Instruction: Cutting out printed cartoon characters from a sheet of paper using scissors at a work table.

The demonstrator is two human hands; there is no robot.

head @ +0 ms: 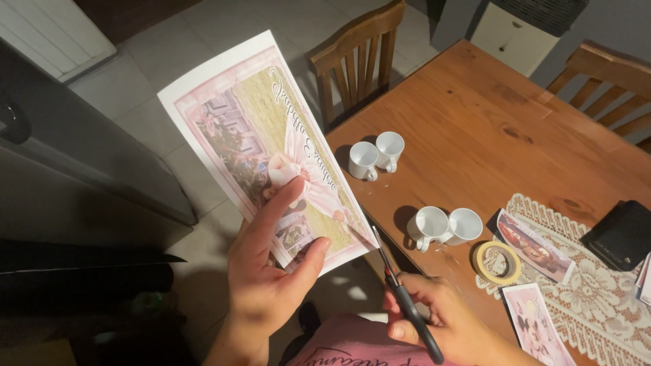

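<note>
Carefully, the left hand (pixel 268 271) pinches the printed sheet (pixel 261 146) taut while the right hand (pixel 441 318), closed around scissors (pixel 400 291), should track the near-right border.

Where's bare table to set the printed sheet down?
Free: the wooden table beyond the far pair of white cups, toward the chairs. Crowded: near edge, with cups, tape roll, lace runner and cut pictures.

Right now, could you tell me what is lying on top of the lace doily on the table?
On the lace doily lie a tape roll, two printed pictures and a black wallet. The doily runs out of frame, so anything further along it is unseen.
</note>
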